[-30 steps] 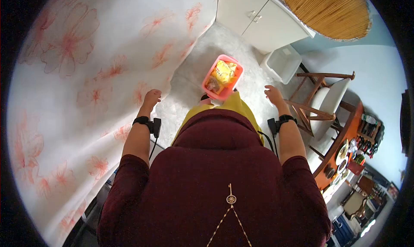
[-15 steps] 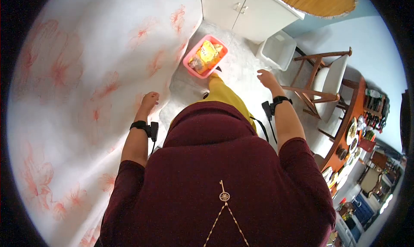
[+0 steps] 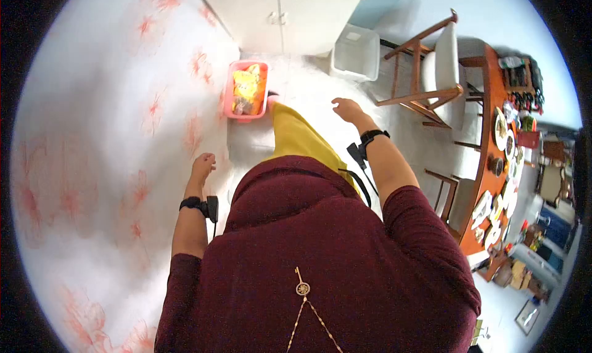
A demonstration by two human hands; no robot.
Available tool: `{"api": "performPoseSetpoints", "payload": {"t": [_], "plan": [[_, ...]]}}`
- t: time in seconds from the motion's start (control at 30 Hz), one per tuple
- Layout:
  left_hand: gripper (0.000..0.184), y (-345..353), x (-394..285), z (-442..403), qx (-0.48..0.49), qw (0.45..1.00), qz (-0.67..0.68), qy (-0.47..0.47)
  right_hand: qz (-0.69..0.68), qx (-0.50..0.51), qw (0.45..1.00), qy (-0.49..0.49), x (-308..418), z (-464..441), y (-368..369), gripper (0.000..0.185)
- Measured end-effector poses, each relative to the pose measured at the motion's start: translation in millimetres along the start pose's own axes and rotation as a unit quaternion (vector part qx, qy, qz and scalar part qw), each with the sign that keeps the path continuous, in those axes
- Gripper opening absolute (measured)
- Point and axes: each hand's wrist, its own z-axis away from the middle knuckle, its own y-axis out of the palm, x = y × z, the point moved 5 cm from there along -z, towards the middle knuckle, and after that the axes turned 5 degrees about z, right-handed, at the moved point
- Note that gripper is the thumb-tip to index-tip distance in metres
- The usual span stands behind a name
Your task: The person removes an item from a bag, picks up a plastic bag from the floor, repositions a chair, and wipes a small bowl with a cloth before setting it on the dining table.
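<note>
Holding nothing visible: left hand (image 3: pixel 203 166), right hand (image 3: pixel 347 109), fingers of both loosely curled. Pink basket (image 3: pixel 229 97), yellow packet (image 3: pixel 246 83) inside: beyond the left fingertips, well apart. Stepping care, as judged: foot (image 3: pixel 271 98), just beside basket, best kept clear of its rim.

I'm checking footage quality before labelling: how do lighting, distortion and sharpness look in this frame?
Head view: fisheye distortion tilts the table at right and leaves black corners; head view: pale floor near the right hand is nearly washed out, any print on the yellow packet in the pink tub is unreadable, and the maroon shirt looks grainy.
</note>
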Motion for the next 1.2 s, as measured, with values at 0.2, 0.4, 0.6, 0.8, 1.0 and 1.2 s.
{"api": "performPoseSetpoints", "payload": {"t": [0.2,0.4,0.6,0.8,1.0,1.2], "plan": [[0.030,19,-47,-23,0.046,0.997,-0.058,0.017,0.004,0.000,0.996,0.089,-57,37,-1,0.034],[0.029,57,-111,-39,0.069,0.993,-0.081,0.043,-0.056,-0.051,0.984,0.159,-133,42,-23,0.038],[0.028,100,-154,-71,0.090,0.988,-0.122,0.022,-0.131,-0.207,0.948,0.204,-214,33,-62,0.037],[0.024,219,-259,-113,0.132,0.973,-0.184,0.052,-0.286,-0.225,0.890,0.274,-306,57,-94,0.053],[0.018,398,-401,-123,0.211,0.872,-0.360,0.255,-0.369,-0.396,0.737,0.405,-367,107,-145,0.048],[0.022,549,-496,-96,0.376,0.864,-0.235,0.240,-0.870,-0.307,0.305,0.236,-382,86,-123,0.044]]}}
